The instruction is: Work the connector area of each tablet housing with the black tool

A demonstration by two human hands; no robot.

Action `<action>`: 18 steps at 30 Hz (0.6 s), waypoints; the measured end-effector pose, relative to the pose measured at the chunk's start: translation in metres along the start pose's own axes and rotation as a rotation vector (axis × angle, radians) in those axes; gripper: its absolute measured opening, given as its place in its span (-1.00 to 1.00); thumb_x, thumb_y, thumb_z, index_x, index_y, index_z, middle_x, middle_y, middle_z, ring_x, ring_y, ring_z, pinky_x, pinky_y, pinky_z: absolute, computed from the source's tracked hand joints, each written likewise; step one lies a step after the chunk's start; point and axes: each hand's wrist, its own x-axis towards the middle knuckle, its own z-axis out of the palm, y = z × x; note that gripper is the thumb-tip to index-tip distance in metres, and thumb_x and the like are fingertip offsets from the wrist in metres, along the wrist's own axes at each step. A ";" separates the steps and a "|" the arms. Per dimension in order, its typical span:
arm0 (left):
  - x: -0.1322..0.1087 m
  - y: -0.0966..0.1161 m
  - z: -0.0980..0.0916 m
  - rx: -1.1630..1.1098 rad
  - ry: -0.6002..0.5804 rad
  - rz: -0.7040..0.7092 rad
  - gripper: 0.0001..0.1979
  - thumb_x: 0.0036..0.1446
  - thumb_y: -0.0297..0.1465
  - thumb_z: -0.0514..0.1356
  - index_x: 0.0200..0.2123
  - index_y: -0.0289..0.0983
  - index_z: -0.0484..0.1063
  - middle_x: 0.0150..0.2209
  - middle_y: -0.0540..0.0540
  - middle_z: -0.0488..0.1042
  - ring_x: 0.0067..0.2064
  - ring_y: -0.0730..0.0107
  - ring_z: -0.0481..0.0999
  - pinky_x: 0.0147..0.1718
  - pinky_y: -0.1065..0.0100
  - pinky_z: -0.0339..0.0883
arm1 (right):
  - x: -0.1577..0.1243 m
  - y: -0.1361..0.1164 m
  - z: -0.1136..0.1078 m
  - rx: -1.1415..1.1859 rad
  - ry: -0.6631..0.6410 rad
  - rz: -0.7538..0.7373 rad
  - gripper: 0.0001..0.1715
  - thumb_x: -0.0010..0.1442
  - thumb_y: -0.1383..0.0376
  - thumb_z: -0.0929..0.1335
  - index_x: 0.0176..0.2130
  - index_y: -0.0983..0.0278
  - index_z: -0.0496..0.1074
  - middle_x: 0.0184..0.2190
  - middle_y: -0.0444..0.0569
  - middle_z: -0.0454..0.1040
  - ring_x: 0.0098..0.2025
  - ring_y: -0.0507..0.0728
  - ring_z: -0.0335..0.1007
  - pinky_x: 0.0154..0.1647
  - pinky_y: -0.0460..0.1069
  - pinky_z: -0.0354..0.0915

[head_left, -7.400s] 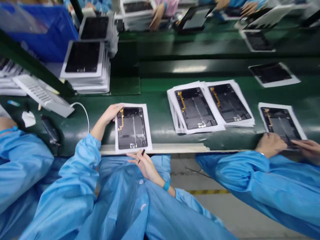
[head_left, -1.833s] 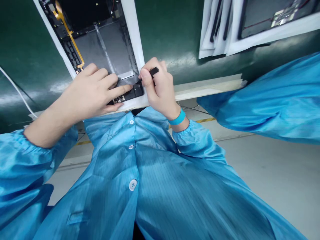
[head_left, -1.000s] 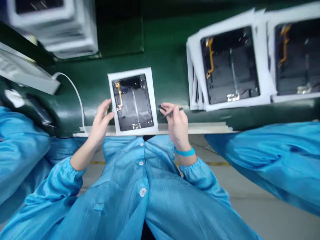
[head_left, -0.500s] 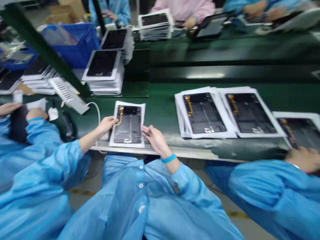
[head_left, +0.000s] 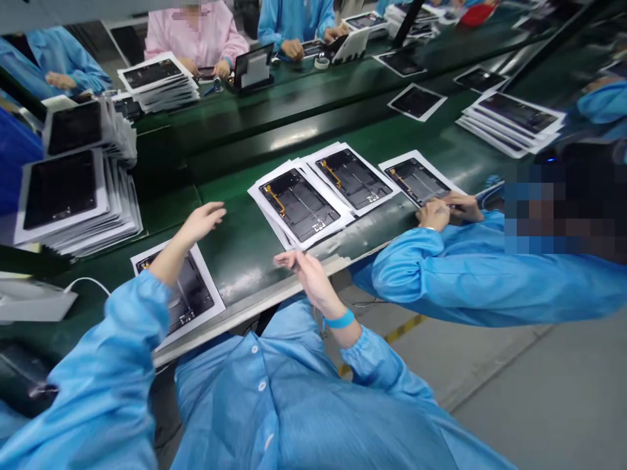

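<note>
An open tablet housing on a white sheet [head_left: 198, 297] lies at the near edge of the green belt [head_left: 245, 251], partly under my left forearm. My left hand [head_left: 203, 219] hovers above the belt past that housing, fingers loosely spread and holding nothing. It is closest to a stack of similar housings [head_left: 298, 205] to its right. My right hand [head_left: 306, 271] is at the belt's front edge just below that stack. Its fingers are drawn together and point left, and I cannot make out what is in them.
A co-worker in blue on my right has both hands [head_left: 443, 209] on another housing [head_left: 416, 179]. Tall stacks of white-framed panels [head_left: 68, 196] stand at the left, with a white corded device [head_left: 34, 303] below them. More people and stacks line the far belt.
My view has swung to the right. The housing I was working on now lies at the left under my forearm. Both hands have left it and moved right toward the stack.
</note>
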 end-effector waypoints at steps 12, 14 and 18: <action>0.110 0.075 0.088 -0.028 -0.140 -0.109 -0.55 0.52 -0.16 0.38 0.30 -0.28 0.53 0.26 -0.24 0.57 0.20 0.06 0.65 0.19 -0.04 0.65 | -0.029 0.000 -0.035 0.053 0.109 0.044 -0.23 0.17 -0.44 0.57 -0.44 0.15 0.49 -0.20 0.03 0.76 -0.05 0.29 0.68 0.26 0.23 0.55; 0.108 0.076 0.092 -0.084 -0.106 -0.068 -0.56 0.52 -0.16 0.38 0.29 -0.28 0.53 0.25 -0.23 0.57 0.18 0.08 0.65 0.17 -0.02 0.66 | -0.026 0.002 -0.035 0.063 0.105 0.051 -0.23 0.18 -0.42 0.58 -0.44 0.15 0.49 -0.21 0.03 0.75 -0.06 0.28 0.68 0.24 0.23 0.55; 0.089 0.074 0.092 -0.283 -0.065 0.022 -0.75 0.54 -0.25 0.34 0.08 -0.32 0.56 0.00 -0.15 0.64 -0.07 0.28 0.69 -0.05 0.21 0.69 | -0.023 0.004 -0.035 0.071 0.105 0.037 -0.26 0.22 -0.40 0.56 -0.42 0.15 0.50 -0.21 0.01 0.74 -0.06 0.25 0.67 0.23 0.19 0.54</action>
